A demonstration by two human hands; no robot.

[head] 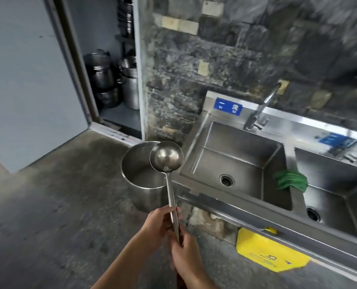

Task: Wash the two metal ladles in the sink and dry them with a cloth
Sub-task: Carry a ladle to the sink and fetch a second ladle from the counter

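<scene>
I hold one long-handled metal ladle (pixel 166 157) out in front of me, bowl facing me, over a steel pot (pixel 140 197) on the floor. My left hand (pixel 159 224) grips the handle higher up. My right hand (pixel 184 253) grips it lower down, near the end. The steel sink (pixel 277 188) stands to the right, with a tap (pixel 263 107) over its left basin. A green cloth (pixel 290 181) hangs over the divider between the two basins. A second ladle is not in view.
An open cabinet (pixel 113 84) at the back left holds stacked steel pots. A yellow container (pixel 265 253) lies on the concrete floor under the sink's front edge. A rough stone wall rises behind the sink.
</scene>
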